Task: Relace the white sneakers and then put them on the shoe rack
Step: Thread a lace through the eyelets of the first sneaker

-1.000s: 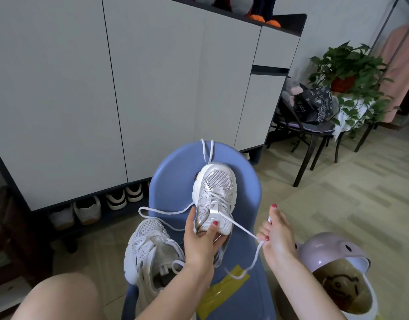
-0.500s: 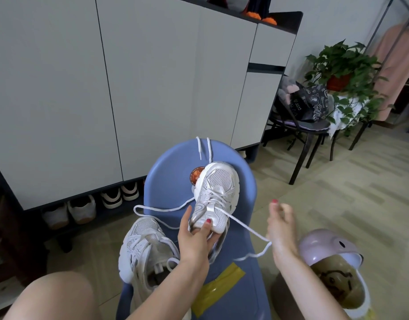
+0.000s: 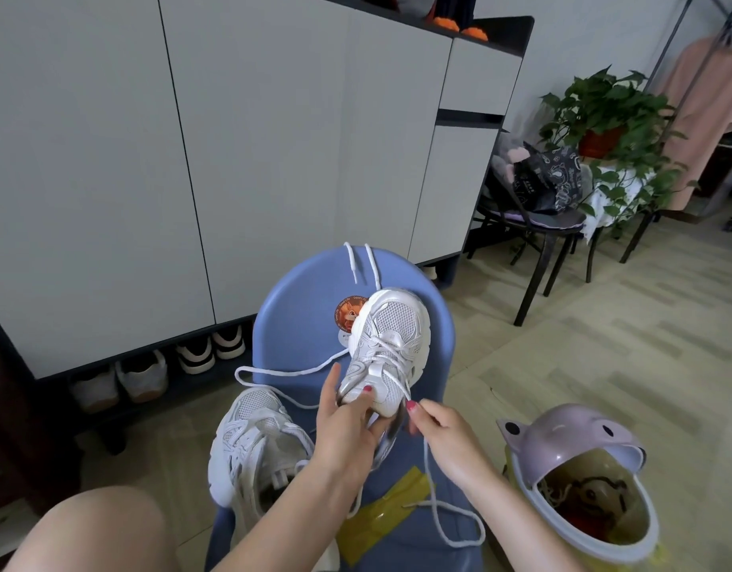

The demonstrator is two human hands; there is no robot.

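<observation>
My left hand (image 3: pixel 348 423) grips the heel end of a white sneaker (image 3: pixel 387 348) and holds it toe-up above the blue chair (image 3: pixel 298 324). The white lace (image 3: pixel 434 518) runs from the shoe's upper eyelets through my right hand (image 3: pixel 443 439), which pinches it close to the tongue, then loops loosely over the seat. Its other end (image 3: pixel 281 371) trails left across the chair. The second white sneaker (image 3: pixel 253 443) lies at the chair's left edge, next to my bare knee (image 3: pixel 96 530).
A shoe rack shelf (image 3: pixel 149 373) under the grey cabinet holds several pairs. A lilac-lidded bin (image 3: pixel 579 480) stands open at the right. A black chair (image 3: pixel 537 225) with a bag, a potted plant (image 3: pixel 604 125) and a clothes rail stand behind.
My right hand came in from the right, where it held the lace taut, to the shoe's tongue. The lace now hangs slack over the seat. The sneaker's toe tilted slightly right.
</observation>
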